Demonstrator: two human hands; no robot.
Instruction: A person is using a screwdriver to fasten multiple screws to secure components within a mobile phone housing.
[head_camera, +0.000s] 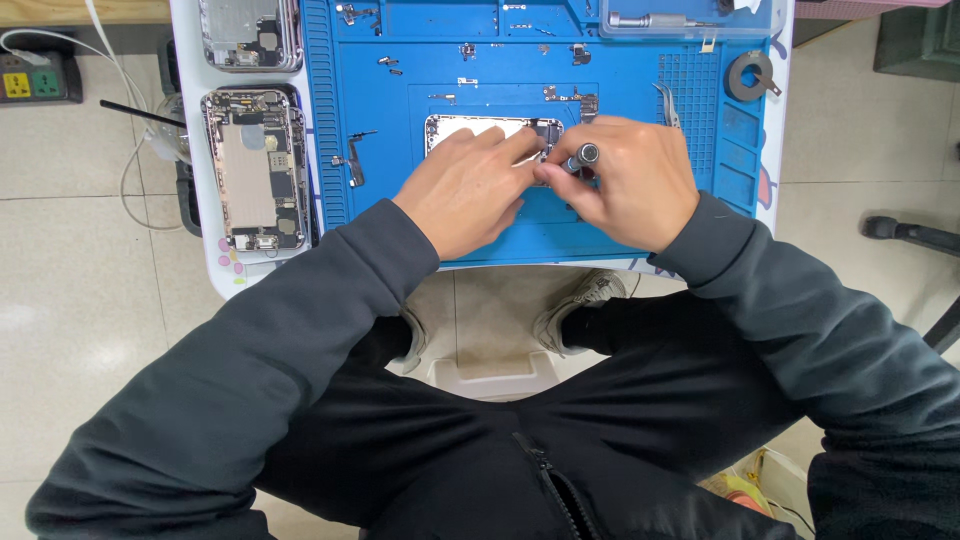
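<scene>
An opened phone body (470, 128) lies on the blue work mat (420, 225), mostly covered by both hands. My left hand (465, 190) rests on its lower part, fingers pressing near the phone's right end. My right hand (625, 185) grips a dark screwdriver (583, 157), held upright with its tip down at the phone's right end. The spot under the tip is hidden by my fingers.
Small screws and metal parts (560, 95) lie scattered on the mat, with tweezers (667, 103) and a tape roll (750, 73) at the right. Two other opened phones (258, 165) (250, 32) lie left of the mat. A power strip (38, 78) sits on the floor.
</scene>
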